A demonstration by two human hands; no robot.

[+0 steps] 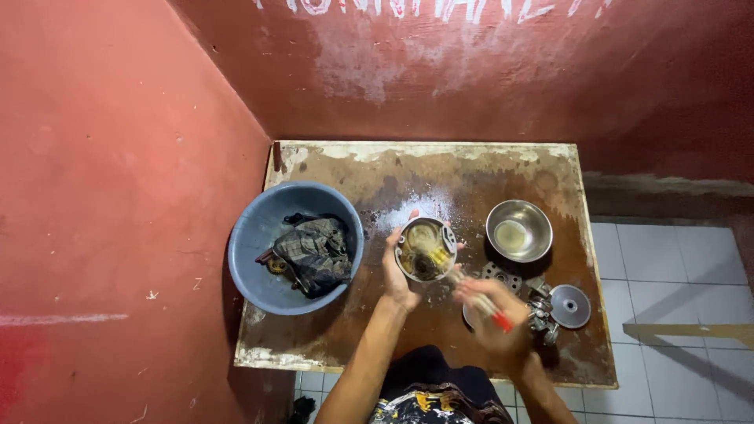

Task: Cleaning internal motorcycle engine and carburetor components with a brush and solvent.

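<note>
Round metal part brushed over worn table.
Part is gripped by left hand; red-handled brush is clasped in right hand (blurred); 1 steel bowl is seen nearby.

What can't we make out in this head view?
- Right hand: motion-blurred; its grip on the red-tipped tool is unclear.
- Inside of the metal housing in the left hand: too small to tell the parts.
- Basin: a rag covers most of what lies in it.
- Metal parts by the disc: small, partly behind the right hand.
- Steel bowl: contents unclear.
</note>
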